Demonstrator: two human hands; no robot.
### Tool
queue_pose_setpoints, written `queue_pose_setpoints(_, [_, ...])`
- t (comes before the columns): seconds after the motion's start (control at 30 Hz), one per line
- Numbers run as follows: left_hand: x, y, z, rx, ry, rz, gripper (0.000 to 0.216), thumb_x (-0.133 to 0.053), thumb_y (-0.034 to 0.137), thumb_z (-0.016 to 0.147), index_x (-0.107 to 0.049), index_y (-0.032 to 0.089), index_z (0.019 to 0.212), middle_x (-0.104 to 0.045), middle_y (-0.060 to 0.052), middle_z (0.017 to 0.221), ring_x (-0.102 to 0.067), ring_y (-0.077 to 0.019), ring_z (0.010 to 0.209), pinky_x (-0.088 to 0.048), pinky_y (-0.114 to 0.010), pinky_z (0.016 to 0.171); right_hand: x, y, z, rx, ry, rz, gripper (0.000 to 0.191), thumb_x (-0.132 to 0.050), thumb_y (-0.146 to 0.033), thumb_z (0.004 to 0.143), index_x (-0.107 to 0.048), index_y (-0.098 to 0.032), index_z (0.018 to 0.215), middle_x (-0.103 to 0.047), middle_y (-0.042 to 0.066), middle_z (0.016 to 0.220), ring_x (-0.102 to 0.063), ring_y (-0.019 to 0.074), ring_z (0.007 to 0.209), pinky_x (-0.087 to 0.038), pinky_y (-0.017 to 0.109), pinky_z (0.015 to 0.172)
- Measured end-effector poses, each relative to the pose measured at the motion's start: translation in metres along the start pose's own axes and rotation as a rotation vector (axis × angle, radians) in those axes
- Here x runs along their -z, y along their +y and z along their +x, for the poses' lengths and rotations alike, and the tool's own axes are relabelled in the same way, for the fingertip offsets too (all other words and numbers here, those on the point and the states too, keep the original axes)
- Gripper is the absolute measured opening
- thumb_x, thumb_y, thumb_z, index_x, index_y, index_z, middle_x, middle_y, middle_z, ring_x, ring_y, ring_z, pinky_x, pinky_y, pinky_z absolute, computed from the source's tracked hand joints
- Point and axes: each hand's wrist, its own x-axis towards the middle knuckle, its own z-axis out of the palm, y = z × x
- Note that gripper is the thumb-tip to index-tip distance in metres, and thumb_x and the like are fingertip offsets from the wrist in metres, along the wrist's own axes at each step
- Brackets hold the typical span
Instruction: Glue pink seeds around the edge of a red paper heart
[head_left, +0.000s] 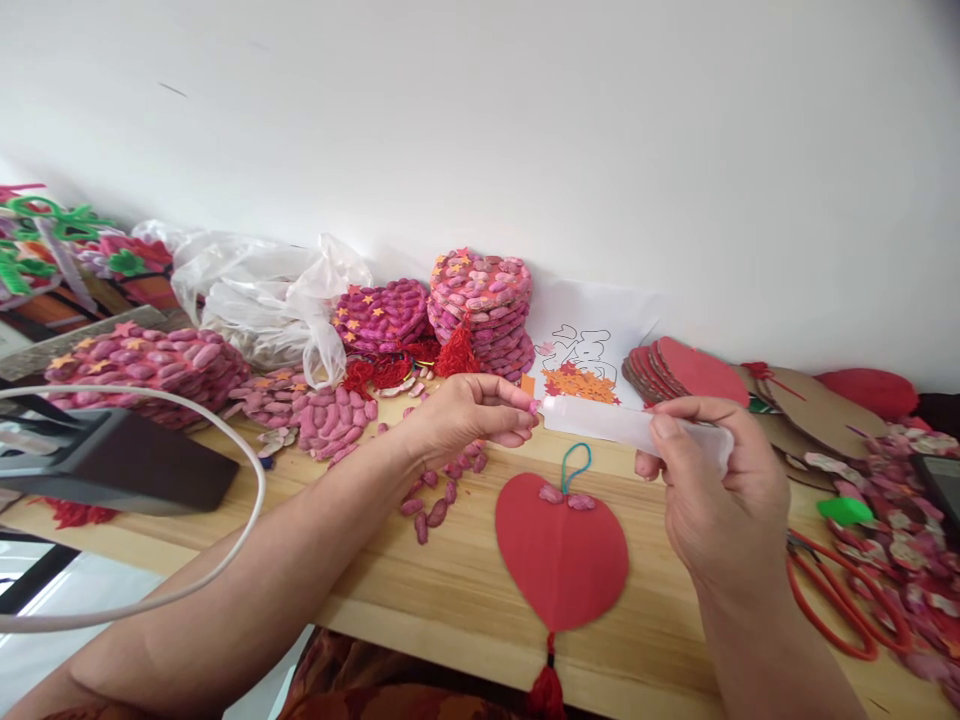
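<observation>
Right hand point(705, 480) clamped round white bottle point(600, 420), left hand point(476, 410) pinching pink piece point(534, 407); red heart point(561, 560) below.

the pink bit point(534, 407) at the left hand's point(491, 412) fingertips is too small to make out; the right hand point(716, 480) covers part of the bottle point(592, 418) and, beside its wrist, the scissors' point(862, 655) blades; below, between both hands, the tassel point(546, 693) meets the bottom edge; left of the left hand, the white cable point(260, 480) runs off the picture
</observation>
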Motion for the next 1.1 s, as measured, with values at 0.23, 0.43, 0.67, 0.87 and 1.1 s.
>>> queue_pose_setpoints(0.23, [0.0,-0.001,0.0,-0.009,-0.029,-0.009,0.034,-0.097,0.015,0.061,-0.073,0.009,0.085,-0.077,-0.005,0.077,-0.071,-0.01,0.067,-0.057,-0.018,0.063,0.0,0.001,0.0,-0.009,-0.009,-0.011,0.016,-0.078,-0.036,0.089,-0.068,-0.023,0.094,-0.061,-0.002,0.066,-0.057,0.012,0.057,-0.047,0.024,0.053])
queue_pose_setpoints(0.43, [0.0,-0.002,0.0,-0.021,-0.031,-0.011,0.037,-0.097,0.018,0.06,-0.073,0.009,0.086,-0.076,-0.004,0.079,-0.071,-0.0097,0.068,-0.057,-0.018,0.064,0.0,0.004,0.0,-0.042,-0.045,0.042,0.016,-0.078,-0.035,0.09,-0.068,-0.024,0.096,-0.061,-0.003,0.066,-0.057,0.0117,0.056,-0.047,0.024,0.054])
queue_pose_setpoints(0.67, [0.001,-0.002,0.0,-0.023,-0.069,-0.011,0.04,-0.096,0.019,0.061,-0.068,0.011,0.087,-0.076,-0.005,0.081,-0.07,-0.0099,0.069,-0.055,-0.019,0.063,0.0,0.002,0.0,-0.106,-0.03,0.102,0.017,-0.078,-0.035,0.088,-0.068,-0.023,0.093,-0.061,-0.002,0.068,-0.057,0.0124,0.057,-0.047,0.026,0.054])
queue_pose_setpoints(0.87, [0.002,-0.004,0.0,-0.018,-0.125,-0.015,0.034,-0.094,0.017,0.064,-0.069,0.011,0.085,-0.075,-0.004,0.08,-0.067,-0.0079,0.066,-0.052,-0.017,0.062,-0.004,0.001,0.008,-0.272,-0.031,0.271,0.023,-0.084,-0.035,0.077,-0.067,-0.021,0.084,-0.058,-0.003,0.064,-0.053,0.011,0.05,-0.039,0.023,0.046])
queue_pose_setpoints(1.1, [0.005,-0.002,0.001,0.01,-0.163,-0.153,0.032,-0.092,0.011,0.065,-0.069,0.012,0.087,-0.075,-0.003,0.079,-0.069,-0.0077,0.065,-0.056,-0.015,0.062,-0.001,0.0,0.009,-0.288,-0.008,0.3,0.023,-0.085,-0.034,0.076,-0.068,-0.02,0.084,-0.059,-0.002,0.066,-0.053,0.0103,0.05,-0.04,0.022,0.045])
